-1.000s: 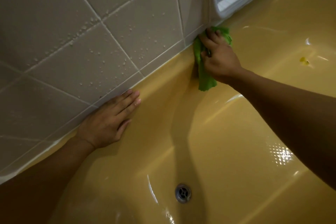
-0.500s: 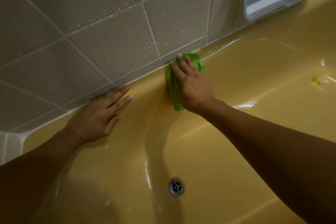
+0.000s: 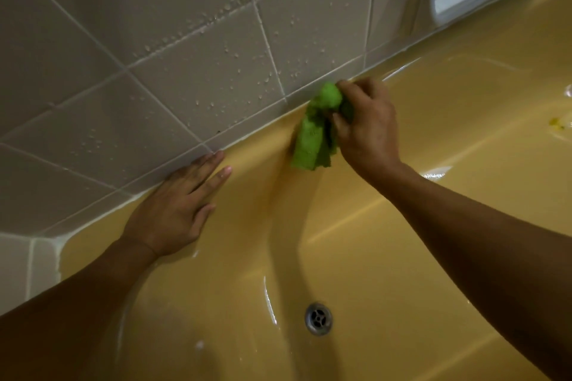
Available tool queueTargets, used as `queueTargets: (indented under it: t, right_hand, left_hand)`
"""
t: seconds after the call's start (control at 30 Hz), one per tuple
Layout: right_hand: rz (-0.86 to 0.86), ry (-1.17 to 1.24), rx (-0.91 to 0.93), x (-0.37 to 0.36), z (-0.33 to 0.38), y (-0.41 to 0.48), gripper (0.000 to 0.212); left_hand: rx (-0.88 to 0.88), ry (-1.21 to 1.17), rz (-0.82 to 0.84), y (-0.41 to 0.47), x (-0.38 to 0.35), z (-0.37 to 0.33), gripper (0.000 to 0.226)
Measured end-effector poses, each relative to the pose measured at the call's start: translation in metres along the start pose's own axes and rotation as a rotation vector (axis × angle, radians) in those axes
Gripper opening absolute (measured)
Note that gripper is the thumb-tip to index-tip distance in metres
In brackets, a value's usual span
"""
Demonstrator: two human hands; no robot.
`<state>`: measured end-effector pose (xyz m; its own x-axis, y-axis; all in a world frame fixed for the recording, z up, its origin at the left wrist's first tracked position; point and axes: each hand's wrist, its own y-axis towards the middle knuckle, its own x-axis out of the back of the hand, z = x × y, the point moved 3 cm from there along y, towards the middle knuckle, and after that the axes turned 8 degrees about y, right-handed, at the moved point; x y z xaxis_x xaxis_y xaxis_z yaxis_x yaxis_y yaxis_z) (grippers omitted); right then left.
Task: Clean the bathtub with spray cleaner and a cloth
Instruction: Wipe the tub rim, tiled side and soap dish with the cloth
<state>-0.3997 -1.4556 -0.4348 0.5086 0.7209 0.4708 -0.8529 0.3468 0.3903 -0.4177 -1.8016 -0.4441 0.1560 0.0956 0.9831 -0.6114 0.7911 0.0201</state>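
The right fingers (image 3: 356, 90) were curled over the green cloth (image 3: 311, 141), the thumb pushed into its folds, so I read the right hand (image 3: 370, 133) as clenched on the bunched top of it. That wad was pressed onto the far rim of the yellow bathtub (image 3: 402, 257), right at the seam with the tiled wall (image 3: 185, 71), and the cloth's loose end hung down over the inner slope. The left fingers (image 3: 213, 170) lay straight and close together. The left hand (image 3: 176, 210) was flat on the same rim, fingertips at the tile seam, holding nothing; it looked to me like a brace for leaning in. The two hands were apart, with a bare stretch of rim between them.

On progress, I judged the job to be in the wiping stage. The spray cleaner was nowhere in view. Droplets (image 3: 230, 49) beaded the tiles, and the tub's surface shone wet round the drain (image 3: 318, 318), which suggested wetting was already done. I could not tell which parts of the rim had been wiped. By my reckoning, what was left included the rim section toward the left hand, the basin floor by the drain, and a small yellow mark (image 3: 555, 123) at the far right.
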Motion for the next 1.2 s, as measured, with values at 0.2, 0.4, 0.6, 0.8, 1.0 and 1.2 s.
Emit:
queueTargets:
  t: [0.2,0.4,0.6,0.8,1.0,1.2]
  right_hand:
    - [-0.34,0.077,-0.463,0.004,-0.013,0.025,0.051]
    - [-0.262,-0.091,-0.324,-0.014,-0.005,0.017,0.036]
    - [0.037,-0.199,-0.218,-0.028,-0.001,-0.022,0.072]
    - [0.133,-0.264,-0.149,-0.046,0.008,-0.037,0.067]
    - [0.333,-0.33,-0.055,-0.083,0.058,-0.061,0.059]
    - [0.558,-0.362,0.19,-0.104,0.087,-0.079,0.057]
  left_hand:
    - [0.01,-0.01,0.008,0.002,0.001,0.001,0.073]
    - [0.014,-0.002,0.005,0.002,-0.001,0.001,0.07]
    - [0.012,-0.001,0.0,0.002,0.0,0.0,0.07]
    - [0.017,-0.008,-0.007,0.002,-0.002,0.001,0.071]
    - [0.186,-0.022,0.027,-0.036,-0.003,0.003,0.07]
    - [0.388,-0.015,0.103,-0.078,0.0,-0.003,0.07]
